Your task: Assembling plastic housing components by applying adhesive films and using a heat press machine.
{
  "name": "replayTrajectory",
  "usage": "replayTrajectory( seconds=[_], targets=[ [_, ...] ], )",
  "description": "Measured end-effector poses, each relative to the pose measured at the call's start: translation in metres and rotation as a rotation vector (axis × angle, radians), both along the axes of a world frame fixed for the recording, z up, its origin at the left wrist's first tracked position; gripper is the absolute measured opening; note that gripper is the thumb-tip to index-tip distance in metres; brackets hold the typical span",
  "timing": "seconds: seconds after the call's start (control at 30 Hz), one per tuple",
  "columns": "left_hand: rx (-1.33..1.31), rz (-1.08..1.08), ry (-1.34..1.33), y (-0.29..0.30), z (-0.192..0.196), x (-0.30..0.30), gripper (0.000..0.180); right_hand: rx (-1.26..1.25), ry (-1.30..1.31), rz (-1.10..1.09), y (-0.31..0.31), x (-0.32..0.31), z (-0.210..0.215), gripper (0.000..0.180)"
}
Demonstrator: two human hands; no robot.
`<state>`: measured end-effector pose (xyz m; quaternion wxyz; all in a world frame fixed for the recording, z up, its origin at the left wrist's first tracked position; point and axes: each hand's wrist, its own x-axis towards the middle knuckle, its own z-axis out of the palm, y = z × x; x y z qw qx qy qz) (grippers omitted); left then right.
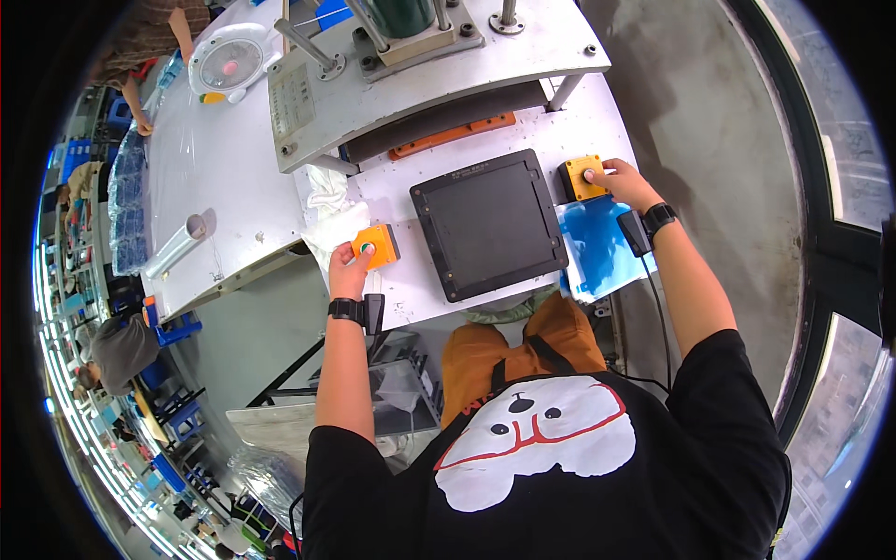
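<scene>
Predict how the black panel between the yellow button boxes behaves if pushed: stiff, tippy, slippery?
The black panel is probably stiff, given its solid frame. Lying flat and broad on the white table, it's unlikely to roll or tip. Its smooth face may feel slippery.

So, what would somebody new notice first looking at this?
Probably the black framed panel lying mid-picture on the white worktable, in front of the steel press. Then the orange-yellow button box on its left, touched by the left hand, and the yellow button box on its right, touched by the right hand.
</scene>
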<state>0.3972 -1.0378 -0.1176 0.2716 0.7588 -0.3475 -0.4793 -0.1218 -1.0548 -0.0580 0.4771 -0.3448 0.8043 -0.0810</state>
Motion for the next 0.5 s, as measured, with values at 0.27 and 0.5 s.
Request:
replayTrajectory(
  seconds=[0.27, 0.5],
  targets=[
    [0.177, -0.108, 0.034, -0.025, 0.001, 0.014, 0.058, 0.069, 0.053, 0.084, -0.013, -0.007, 0.001, 0.068],
    [0.262, -0.207, -0.027, -0.04, -0.008, 0.025, 0.061, 0.106, 0.043, 0.086, -0.021, -0.008, 0.001, 0.065]
  ],
)
